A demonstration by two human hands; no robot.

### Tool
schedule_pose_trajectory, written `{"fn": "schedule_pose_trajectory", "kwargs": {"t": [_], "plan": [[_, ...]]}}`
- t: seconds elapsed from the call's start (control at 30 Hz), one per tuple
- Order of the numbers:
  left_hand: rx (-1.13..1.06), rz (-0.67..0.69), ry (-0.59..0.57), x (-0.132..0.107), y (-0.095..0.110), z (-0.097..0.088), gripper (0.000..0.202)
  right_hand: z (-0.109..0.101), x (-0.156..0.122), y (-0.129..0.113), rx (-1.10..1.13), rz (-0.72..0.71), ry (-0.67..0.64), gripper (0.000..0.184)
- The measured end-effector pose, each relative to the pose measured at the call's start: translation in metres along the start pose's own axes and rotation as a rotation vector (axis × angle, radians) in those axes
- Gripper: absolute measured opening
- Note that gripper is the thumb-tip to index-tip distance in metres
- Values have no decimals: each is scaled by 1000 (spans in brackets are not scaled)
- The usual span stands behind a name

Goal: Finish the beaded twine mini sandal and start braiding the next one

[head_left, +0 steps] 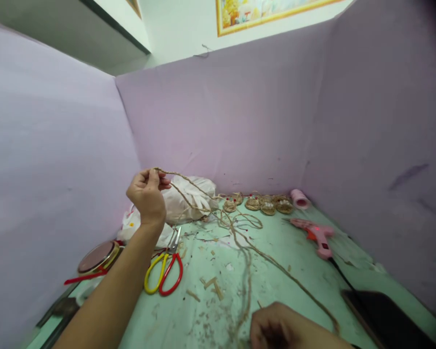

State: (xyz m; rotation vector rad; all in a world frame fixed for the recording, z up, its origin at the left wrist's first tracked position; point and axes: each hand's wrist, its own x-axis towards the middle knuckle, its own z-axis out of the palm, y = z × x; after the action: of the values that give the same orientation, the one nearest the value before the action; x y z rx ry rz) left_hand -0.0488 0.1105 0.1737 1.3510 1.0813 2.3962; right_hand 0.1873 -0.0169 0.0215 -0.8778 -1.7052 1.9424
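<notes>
My left hand [148, 196] is raised over the left side of the table. Its thumb and fingers pinch a length of brown jute twine [192, 183]. From there two strands slope down to a loose tangle at the middle back, and further lengths trail toward the front. My right hand [283, 325] is low at the front edge, fingers curled inward. One strand runs close to its left side, but whether the fingers hold anything is hidden. Beneath the left forearm lie scissors [172, 249] with one yellow and one red handle, blades pointing away.
Several small woven twine pieces [268, 206] line the back beside a pink roll [300, 199]. A pink glue gun [318, 235] lies right, its cord running toward a dark flat object [388, 317]. White plastic bags [189, 198] sit back left. A round tin [100, 257] is far left.
</notes>
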Motion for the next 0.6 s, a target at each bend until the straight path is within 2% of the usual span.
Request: {"fn": "schedule_pose_trajectory", "kwargs": {"t": [0.1, 0.17, 0.2, 0.33, 0.4, 0.5, 0.6], "plan": [[19, 116, 44, 4, 14, -9, 16, -3, -2, -11, -9, 37, 97, 24], [40, 123, 12, 6, 19, -13, 16, -5, -2, -14, -36, 38, 114, 23], [63, 89, -46, 6, 20, -15, 16, -5, -1, -14, -48, 37, 120, 23], [210, -162, -426, -6, 17, -23, 19, -6, 2, -11, -61, 58, 117, 27], [269, -239, -566, -15, 13, -29, 22, -6, 2, -10, -60, 64, 114, 29], [392, -319, -718, -23, 3, -41, 37, -7, 3, -8, -70, 65, 102, 31], [597, -350, -726, -24, -19, -54, 45, -7, 3, -6, -90, 82, 112, 34]]}}
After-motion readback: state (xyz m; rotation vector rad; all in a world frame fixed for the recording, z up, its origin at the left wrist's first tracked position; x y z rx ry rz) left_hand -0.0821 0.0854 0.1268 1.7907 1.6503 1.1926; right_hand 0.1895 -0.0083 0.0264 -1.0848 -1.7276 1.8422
